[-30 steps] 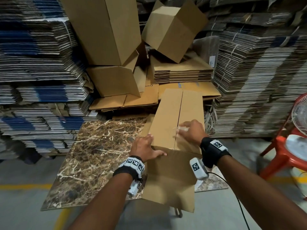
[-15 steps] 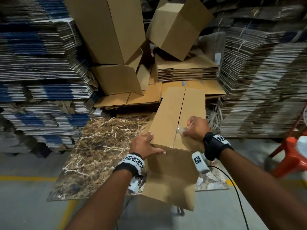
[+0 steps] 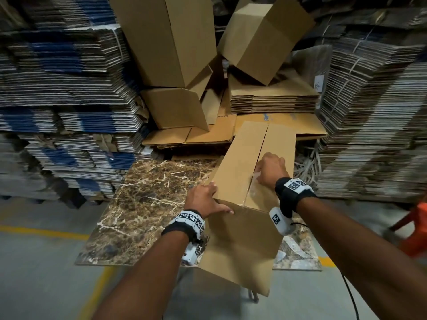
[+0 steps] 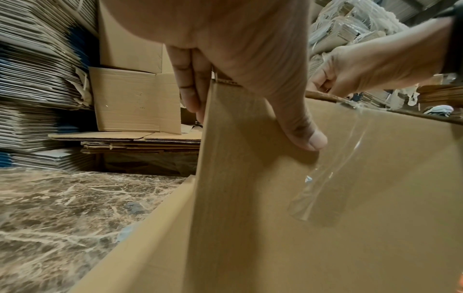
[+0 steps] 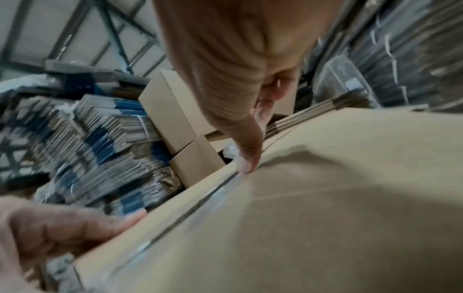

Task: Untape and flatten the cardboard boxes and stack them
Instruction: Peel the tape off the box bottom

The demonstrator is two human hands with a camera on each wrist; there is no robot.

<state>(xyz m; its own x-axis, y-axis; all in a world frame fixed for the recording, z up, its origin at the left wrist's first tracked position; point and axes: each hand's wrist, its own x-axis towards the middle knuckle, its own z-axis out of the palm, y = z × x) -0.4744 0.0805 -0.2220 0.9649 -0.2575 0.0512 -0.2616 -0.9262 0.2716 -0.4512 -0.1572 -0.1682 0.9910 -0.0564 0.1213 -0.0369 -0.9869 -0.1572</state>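
Stacked bundles of flattened cardboard wall in a marble-patterned desk. On its right part lies the cardboard box, long, closed, its near end overhanging the edge. It looks light and stiff but easily dented, so corners and edges are the places to hold. What it contains cannot be seen. Clear tape runs along the top seam and down the near face. The left hand grips the near left corner, thumb on the face; the right hand has its fingers curled on the seam, apparently pinching loosened tape. Empty open boxes lean behind.
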